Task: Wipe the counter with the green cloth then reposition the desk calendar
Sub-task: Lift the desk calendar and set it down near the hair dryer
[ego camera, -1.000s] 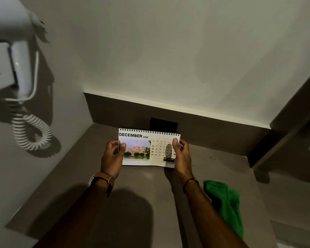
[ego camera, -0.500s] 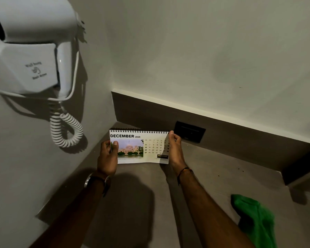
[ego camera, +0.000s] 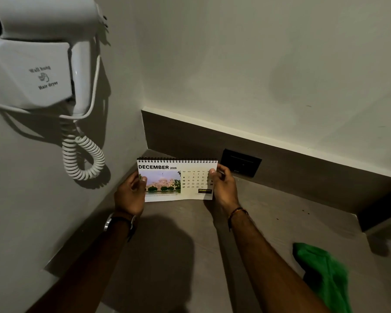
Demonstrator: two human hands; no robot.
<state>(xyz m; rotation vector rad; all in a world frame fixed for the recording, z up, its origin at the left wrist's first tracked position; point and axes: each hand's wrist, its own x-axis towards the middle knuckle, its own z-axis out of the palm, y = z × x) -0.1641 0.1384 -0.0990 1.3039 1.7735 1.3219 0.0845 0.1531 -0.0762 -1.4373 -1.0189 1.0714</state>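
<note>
Head view, looking down into a dim corner: a white spiral-bound desk calendar (ego camera: 177, 180) showing December 2026, with a photo of a domed building beside the date grid, is held at both ends in the back left corner of the grey stone-look counter (ego camera: 280, 224). Whether its lower edge rests on the surface or sits just above it is hard to tell. The left hand (ego camera: 130, 195), a watch at its wrist, is clamped on the left edge, thumb over the photo; the right hand (ego camera: 224, 188), a thread band at its wrist, is pinched on the right edge, its thumb hiding some dates. Both forearms are cut off by the bottom of the frame. A crumpled green cloth (ego camera: 325, 276) lies on the counter at lower right, well apart from the calendar, blurred and partly out of frame. A white wall-hung hair dryer (ego camera: 36, 57) with a coiled cord is cut off at upper left. A black wall plate (ego camera: 240, 163) sits just behind the right hand, its details too dark to read
</note>
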